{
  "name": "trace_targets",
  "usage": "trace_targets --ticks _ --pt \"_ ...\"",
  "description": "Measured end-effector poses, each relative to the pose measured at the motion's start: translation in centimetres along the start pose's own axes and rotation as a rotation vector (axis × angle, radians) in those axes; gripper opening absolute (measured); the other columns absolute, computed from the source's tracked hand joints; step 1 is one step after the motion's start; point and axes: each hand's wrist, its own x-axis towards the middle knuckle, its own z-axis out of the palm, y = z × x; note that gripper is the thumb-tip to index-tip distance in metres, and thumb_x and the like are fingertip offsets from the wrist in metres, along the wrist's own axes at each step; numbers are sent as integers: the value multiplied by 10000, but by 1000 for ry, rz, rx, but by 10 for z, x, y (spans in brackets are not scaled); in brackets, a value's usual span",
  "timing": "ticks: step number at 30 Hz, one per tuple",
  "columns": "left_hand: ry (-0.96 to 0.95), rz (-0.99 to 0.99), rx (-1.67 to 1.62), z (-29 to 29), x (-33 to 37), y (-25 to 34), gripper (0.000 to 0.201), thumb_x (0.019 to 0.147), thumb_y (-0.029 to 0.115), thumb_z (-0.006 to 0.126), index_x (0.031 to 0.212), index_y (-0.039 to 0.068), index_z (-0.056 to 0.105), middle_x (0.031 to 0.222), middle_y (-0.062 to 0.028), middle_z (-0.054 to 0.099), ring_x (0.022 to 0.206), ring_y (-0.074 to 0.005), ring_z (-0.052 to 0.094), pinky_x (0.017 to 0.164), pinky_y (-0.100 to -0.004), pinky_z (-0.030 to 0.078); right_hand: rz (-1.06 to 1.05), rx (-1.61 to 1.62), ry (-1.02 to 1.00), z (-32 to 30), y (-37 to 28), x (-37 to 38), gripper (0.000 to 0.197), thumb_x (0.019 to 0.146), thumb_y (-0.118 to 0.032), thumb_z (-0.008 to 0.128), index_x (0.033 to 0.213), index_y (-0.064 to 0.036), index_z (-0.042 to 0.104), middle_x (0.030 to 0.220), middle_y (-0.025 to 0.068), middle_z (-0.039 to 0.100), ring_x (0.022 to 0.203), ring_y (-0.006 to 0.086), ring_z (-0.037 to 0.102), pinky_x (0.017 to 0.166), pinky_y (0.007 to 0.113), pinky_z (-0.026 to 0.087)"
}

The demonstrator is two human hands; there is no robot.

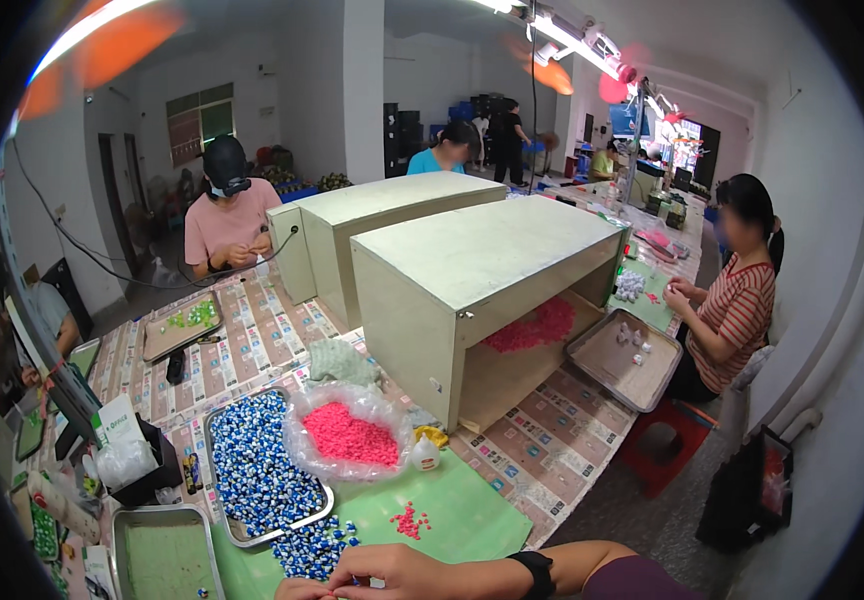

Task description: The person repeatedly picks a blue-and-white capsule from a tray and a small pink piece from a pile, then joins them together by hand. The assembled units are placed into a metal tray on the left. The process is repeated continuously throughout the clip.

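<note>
At the lower edge my right hand has its thumb and fingers pinched together, a black band around its wrist. My left hand meets it, mostly cut off by the picture's edge, with its fingertips closed too. Whatever sits between the fingers is too small or hidden. Just beyond them lies a loose heap of small blue-and-white pieces, spilling from a metal tray full of the same pieces. Small pink pieces lie on the green mat. A clear plastic bag holds many more pink pieces.
A small white bottle stands beside the bag near a yellow cloth. Left is a nearly bare metal tray and a black box. A pale cabinet blocks the middle. Co-workers sit around the tables; a red stool stands right.
</note>
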Motion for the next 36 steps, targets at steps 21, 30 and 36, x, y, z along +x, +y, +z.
trace_targets --ticks 21,30,36 --pt "-140 63 313 13 9 6 107 834 -32 688 936 -9 661 885 -77 609 718 -145 569 609 -242 465 24 -154 -189 -22 17 -9 85 853 -94 640 892 -38 590 788 79 568 693 207 588 622 323 477" --pt "-186 163 352 2 7 9 155 784 -58 719 916 -6 658 893 -109 619 759 -186 591 643 -266 479 245 159 -326 -17 12 -2 127 851 -130 660 866 -25 589 784 43 584 661 125 556 601 265 456" --pt "-195 205 374 10 10 13 161 779 -64 719 915 -6 654 883 -113 610 752 -190 589 643 -274 481 297 262 -303 -20 15 -3 134 823 -120 637 805 -2 575 686 32 574 617 102 528 565 262 433"
